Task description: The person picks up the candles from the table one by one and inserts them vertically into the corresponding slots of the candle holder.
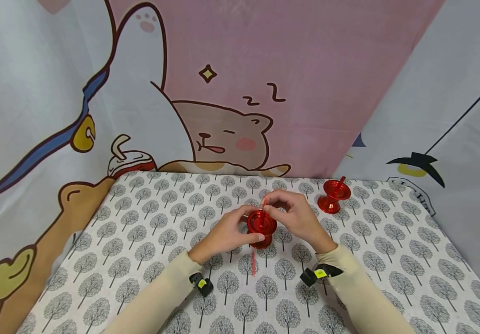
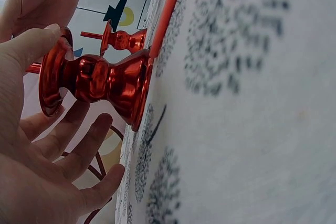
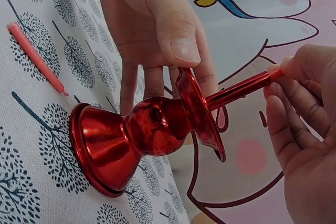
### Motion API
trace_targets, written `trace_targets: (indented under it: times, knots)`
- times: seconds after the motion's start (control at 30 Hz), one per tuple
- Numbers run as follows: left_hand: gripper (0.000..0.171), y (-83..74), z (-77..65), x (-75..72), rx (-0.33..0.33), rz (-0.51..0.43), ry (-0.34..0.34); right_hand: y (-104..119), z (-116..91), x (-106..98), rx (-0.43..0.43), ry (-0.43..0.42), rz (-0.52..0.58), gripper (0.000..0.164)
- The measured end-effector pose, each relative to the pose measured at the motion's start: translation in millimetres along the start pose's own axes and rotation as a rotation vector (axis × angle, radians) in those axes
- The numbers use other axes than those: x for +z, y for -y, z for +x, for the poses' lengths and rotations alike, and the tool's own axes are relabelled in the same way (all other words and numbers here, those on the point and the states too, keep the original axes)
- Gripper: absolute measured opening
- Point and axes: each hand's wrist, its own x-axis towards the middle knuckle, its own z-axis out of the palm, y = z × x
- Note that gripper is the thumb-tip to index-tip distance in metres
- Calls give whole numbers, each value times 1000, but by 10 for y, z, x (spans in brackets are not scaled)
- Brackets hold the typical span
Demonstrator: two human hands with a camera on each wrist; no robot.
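A shiny red candle holder (image 1: 267,241) stands on the patterned cloth in front of me, with a slim red tube (image 3: 241,91) rising from its dish. My left hand (image 1: 228,230) holds the dish, thumb on the rim and fingers around the far side. At the top of the tube, my right hand (image 1: 293,214) pinches a thin red candle (image 3: 276,73) between thumb and fingertips. Only a short bit of that candle shows; the rest is hidden by the fingers and tube. Another thin, lighter red candle (image 3: 38,59) lies on the cloth near the holder's base.
Further back on the right, a second red candle holder (image 1: 329,204) of the same shape stands upright with its own tube. The cloth (image 1: 173,260) printed with grey trees covers the table. Behind its far edge hangs a cartoon backdrop (image 1: 315,93).
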Motion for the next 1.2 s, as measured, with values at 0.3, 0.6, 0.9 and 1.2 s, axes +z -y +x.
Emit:
trace_targets:
  times: [0.3, 0.6, 0.9, 1.2]
  knots:
    - [77, -18, 0, -3, -11, 1, 3, -6, 2, -2, -12, 5, 12, 17]
    - [74, -23, -6, 0, -9, 12, -3, -35, -7, -8, -16, 10, 35, 16]
    - [74, -10, -4, 3, -5, 14, -4, -80, -31, -29, 19, 25, 61, 21]
    - [74, -16, -2, -3, -1, 9, -3, -133, -35, -57, 42, 52, 86, 19]
